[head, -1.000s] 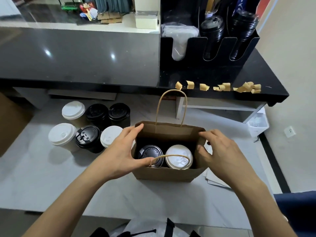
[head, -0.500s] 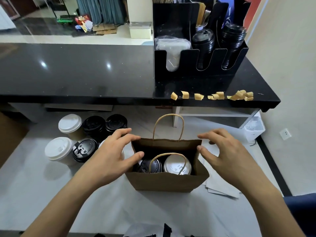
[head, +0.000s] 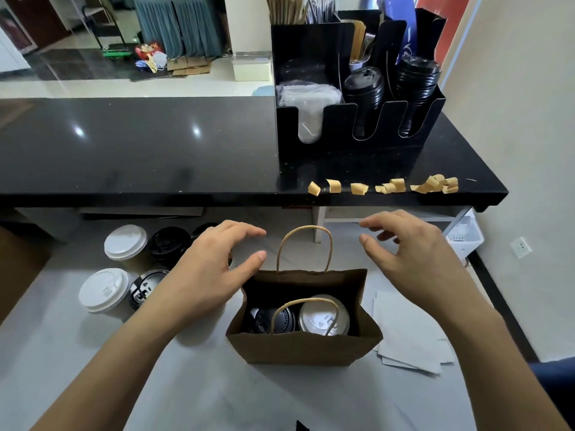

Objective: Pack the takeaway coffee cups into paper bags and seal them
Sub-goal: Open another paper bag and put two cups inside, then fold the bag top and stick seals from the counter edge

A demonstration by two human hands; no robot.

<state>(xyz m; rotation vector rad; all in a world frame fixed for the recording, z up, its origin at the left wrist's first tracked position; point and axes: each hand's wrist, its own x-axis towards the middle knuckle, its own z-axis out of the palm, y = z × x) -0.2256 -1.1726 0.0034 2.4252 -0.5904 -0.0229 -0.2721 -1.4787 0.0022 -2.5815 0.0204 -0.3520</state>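
Bag (head: 303, 349) between both open hands

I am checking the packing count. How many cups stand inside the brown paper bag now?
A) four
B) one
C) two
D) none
C: the open paper bag holds a black-lidded cup and a white-lidded cup side by side; both hands, left hand and right hand, hover open above it.

Light: bright, even daylight from twelve o'clock.
Glare: two white spots on the black worktop (head: 133, 141).
Shadows: soft, faint.
Distortion: wide-angle bowing at the edges.
Focus: sharp throughout.
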